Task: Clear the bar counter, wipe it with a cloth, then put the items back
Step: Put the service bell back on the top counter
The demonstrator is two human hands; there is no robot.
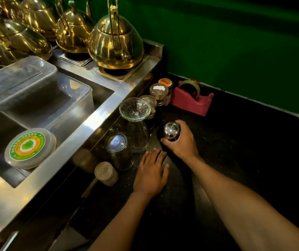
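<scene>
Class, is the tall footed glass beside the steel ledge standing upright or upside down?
Upside down: the tall footed glass shows its round foot on top, with the bowl widening toward the dark counter.

Under my left hand the counter is dark, speckled stone with a dull sheen. My right hand grips a shaker capped in mirror-bright metal. The ribbed glass is clear and glossy. The ledge is brushed steel; 3 kettles shine like polished brass. The tubs are cloudy plastic, the pink tape dispenser probably matt plastic.
</scene>
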